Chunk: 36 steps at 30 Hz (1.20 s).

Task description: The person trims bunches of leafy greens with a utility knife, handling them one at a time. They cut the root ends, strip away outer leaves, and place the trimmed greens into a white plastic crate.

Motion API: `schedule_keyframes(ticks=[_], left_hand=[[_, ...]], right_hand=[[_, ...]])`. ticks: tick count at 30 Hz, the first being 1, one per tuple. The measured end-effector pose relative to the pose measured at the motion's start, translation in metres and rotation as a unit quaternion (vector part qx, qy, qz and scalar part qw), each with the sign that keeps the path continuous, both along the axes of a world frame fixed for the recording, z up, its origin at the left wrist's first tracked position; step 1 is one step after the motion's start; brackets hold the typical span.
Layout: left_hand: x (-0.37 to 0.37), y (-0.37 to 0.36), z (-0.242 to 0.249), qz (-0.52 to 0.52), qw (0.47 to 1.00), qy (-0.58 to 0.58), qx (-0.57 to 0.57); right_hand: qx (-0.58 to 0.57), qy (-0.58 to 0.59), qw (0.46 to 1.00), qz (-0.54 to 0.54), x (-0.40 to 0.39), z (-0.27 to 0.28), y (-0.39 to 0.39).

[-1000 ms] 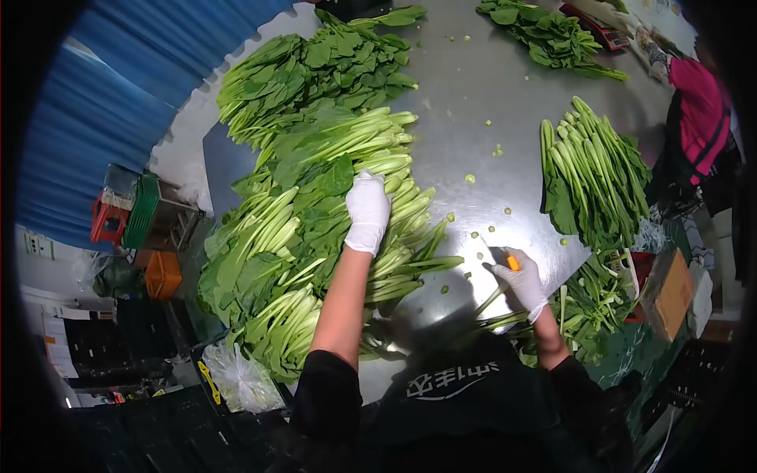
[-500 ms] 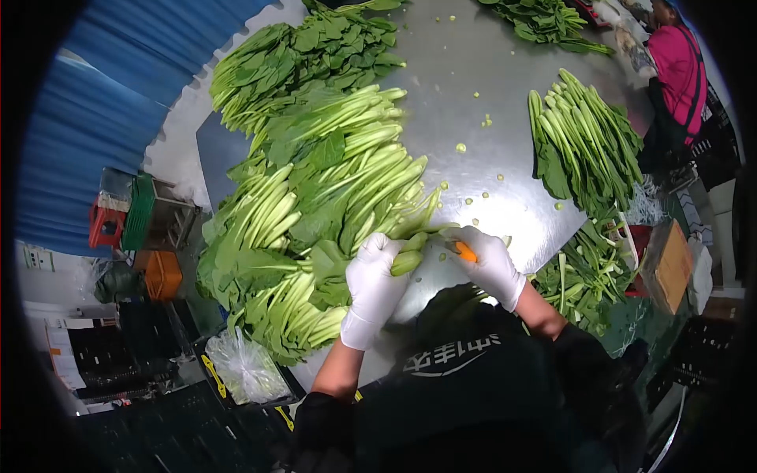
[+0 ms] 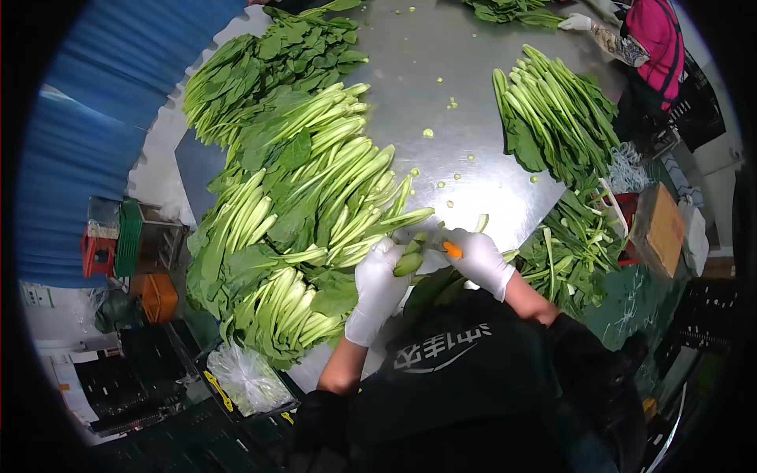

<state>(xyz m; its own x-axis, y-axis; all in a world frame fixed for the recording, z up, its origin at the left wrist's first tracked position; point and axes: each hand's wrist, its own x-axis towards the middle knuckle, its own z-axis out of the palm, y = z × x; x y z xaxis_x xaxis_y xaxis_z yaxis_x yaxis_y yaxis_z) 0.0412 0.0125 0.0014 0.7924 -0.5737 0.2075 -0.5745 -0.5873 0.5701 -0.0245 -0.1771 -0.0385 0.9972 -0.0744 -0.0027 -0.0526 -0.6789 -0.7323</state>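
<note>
My left hand (image 3: 377, 288), in a white glove, is closed around a green leafy-vegetable stalk (image 3: 408, 264), whose thick end points towards my other hand. My gloved right hand (image 3: 482, 262) grips a small knife by its orange handle (image 3: 453, 250); the blade is hard to make out beside the stalk. Just left of my left hand lies a big heap of leafy greens (image 3: 307, 197) with pale stems facing the table's middle. A short stem piece (image 3: 482, 222) is close to my right hand.
Small cut stem ends dot the metal table (image 3: 426, 47). Another bundle of greens (image 3: 556, 110) lies at the right. Loose leaves (image 3: 564, 260) sit below the table's right edge, near a cardboard box (image 3: 660, 229). A co-worker in pink (image 3: 653, 43) stands at the far right; a plastic bag (image 3: 246, 378) is at lower left.
The view has shifted, so the table and greens appear further left and up. Both my hands keep their holds near each other. The co-worker's gloved hand now shows by the far greens.
</note>
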Motion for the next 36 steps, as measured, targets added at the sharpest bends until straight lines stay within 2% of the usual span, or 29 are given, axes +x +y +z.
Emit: schedule_keyframes(ticks=[1,3,4,5,6,7,8,10,11,13,14,17,18,19,21,23,25,29,30,31,32,33,35,36], left_hand=[[-0.001,0.001,0.002,-0.004,1.0,0.001,0.001],[-0.004,0.001,0.015,-0.026,0.993,0.068,-0.095],[-0.003,0.004,0.018,-0.03,0.993,0.068,-0.094],[0.001,0.007,0.02,-0.025,0.991,0.095,-0.095],[0.001,0.01,0.021,-0.016,0.988,0.125,-0.095],[-0.001,0.014,0.019,-0.011,0.987,0.13,-0.091],[0.002,0.014,0.016,0.001,0.979,0.185,-0.09],[0.005,0.01,0.016,0.013,0.949,0.292,-0.116],[0.003,0.008,0.018,0.013,0.949,0.293,-0.116],[0.001,0.005,0.022,0.032,0.924,0.346,-0.16],[0.0,0.006,0.019,0.021,0.903,0.37,-0.219],[-0.001,0.015,0.022,0.059,0.874,0.408,-0.257],[-0.001,0.019,0.025,0.065,0.907,0.358,-0.212],[0.0,0.024,0.027,0.071,0.906,0.36,-0.213],[0.001,0.032,0.028,0.062,0.934,0.334,-0.112],[0.0,0.034,0.022,0.067,0.93,0.343,-0.116],[0.0,0.034,0.02,0.039,0.947,0.303,-0.101],[-0.002,0.041,0.025,0.031,0.931,0.321,-0.169],[0.001,0.048,0.035,0.045,0.938,0.295,-0.177],[0.0,0.052,0.046,0.1,0.902,0.317,-0.277],[0.006,0.067,0.047,0.146,0.898,0.301,-0.285],[0.006,0.075,0.057,0.203,0.885,0.291,-0.301],[0.012,0.1,0.046,0.213,0.924,0.252,-0.191],[0.002,0.087,0.052,0.193,0.957,0.172,-0.133]], right_hand=[[0.019,-0.02,1.0,-0.011,-0.003,-0.01,0.001],[0.019,0.098,0.994,-0.038,-0.003,-0.036,-0.012],[-0.04,0.203,0.978,-0.008,-0.001,-0.043,-0.026],[0.002,0.195,0.98,-0.04,-0.004,-0.038,-0.026],[0.141,0.185,0.971,-0.053,-0.002,-0.034,-0.025],[0.283,0.178,0.94,-0.067,-0.006,-0.028,-0.019],[0.284,0.179,0.94,-0.068,-0.003,-0.016,-0.012],[0.336,0.037,0.941,0.023,0.013,0.011,-0.003],[0.335,0.038,0.941,0.023,0.017,0.025,0.001],[0.447,0.176,0.874,0.066,0.025,0.05,0.01],[0.404,0.195,0.891,0.068,0.029,0.058,0.014],[0.432,0.163,0.885,0.058,0.027,0.046,0.022],[0.412,0.148,0.897,0.057,0.023,0.047,0.023],[0.413,0.153,0.896,0.061,0.02,0.049,0.024],[0.425,0.167,0.888,0.051,0.016,0.052,0.024],[0.448,0.163,0.878,0.046,0.013,0.05,0.029],[0.442,0.151,0.883,0.049,0.013,0.05,0.032],[0.505,0.147,0.851,-0.008,0.007,0.046,0.023],[0.562,0.131,0.813,-0.078,0.005,0.036,0.019],[0.586,0.105,0.799,-0.081,0.004,0.034,0.006],[0.571,0.098,0.803,-0.141,0.002,0.04,-0.006],[0.573,0.089,0.802,-0.145,-0.004,0.027,-0.025],[0.472,0.122,0.848,-0.205,-0.011,0.002,-0.06],[0.394,0.146,0.88,-0.223,-0.015,-0.037,-0.086]])
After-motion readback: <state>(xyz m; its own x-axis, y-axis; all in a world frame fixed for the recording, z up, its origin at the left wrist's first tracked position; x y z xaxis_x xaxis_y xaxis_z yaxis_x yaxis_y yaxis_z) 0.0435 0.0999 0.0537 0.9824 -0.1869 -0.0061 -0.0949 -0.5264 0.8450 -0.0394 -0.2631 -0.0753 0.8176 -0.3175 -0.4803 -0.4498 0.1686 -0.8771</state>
